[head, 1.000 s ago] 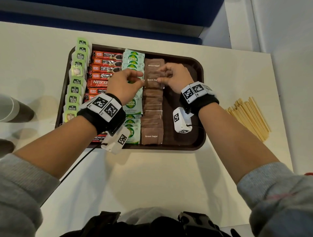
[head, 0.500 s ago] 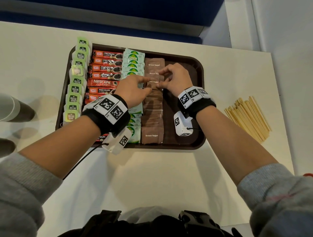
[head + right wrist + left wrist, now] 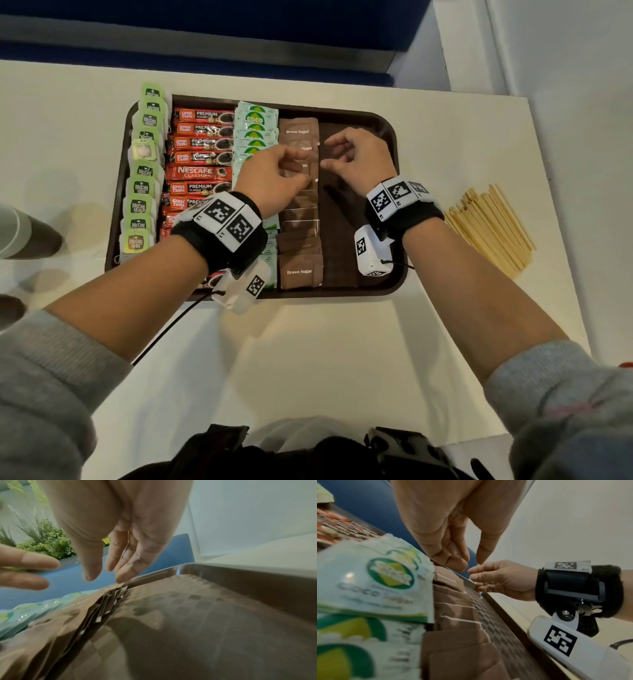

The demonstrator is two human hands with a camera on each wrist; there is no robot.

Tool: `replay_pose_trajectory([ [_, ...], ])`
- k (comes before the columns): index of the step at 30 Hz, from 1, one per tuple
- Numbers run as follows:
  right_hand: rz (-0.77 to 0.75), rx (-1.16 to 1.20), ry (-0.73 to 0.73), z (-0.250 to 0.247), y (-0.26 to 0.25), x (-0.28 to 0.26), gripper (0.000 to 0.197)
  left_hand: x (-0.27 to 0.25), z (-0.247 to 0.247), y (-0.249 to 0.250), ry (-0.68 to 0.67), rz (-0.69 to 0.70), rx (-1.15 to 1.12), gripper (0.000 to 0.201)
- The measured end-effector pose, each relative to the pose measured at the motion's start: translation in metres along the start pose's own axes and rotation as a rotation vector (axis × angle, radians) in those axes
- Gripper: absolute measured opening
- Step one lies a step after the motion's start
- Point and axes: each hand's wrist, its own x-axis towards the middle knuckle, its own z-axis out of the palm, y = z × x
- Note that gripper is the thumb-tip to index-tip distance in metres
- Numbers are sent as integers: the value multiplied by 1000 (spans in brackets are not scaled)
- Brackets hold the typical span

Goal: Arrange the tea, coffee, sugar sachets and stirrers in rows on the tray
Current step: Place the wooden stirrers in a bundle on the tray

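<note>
Now we hover both hands over the tray, empty, fingers loosely curled: left hand above the brown sugar row, right hand nearer the stirrers, lying diagonal at frame right on the bench.

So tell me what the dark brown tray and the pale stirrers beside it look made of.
Dark brown tray: probably moulded plastic, with a glossy rim and a chequered textured floor. Pale stirrers: likely wood, being matt, light tan flat sticks.
</note>
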Motion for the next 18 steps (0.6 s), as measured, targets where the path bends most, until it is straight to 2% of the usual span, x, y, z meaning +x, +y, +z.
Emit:
replay_pose_trajectory([
  [5,95,8,100,-36,25,-34,25,-9,40,25,-101,3,-67,27],
  [8,170,-35,138,-65,57,-63,30,-20,76,42,-209,14,-62,26],
  [10,252,-100,110,-84,84,-79,45,-28,102,52,-258,16,-38,26],
  [15,495,-271,6,-132,153,-113,102,-42,178,74,-370,-66,8,38],
  [18,559,-432,-84,-152,184,-120,130,-42,216,85,-372,-124,45,46],
])
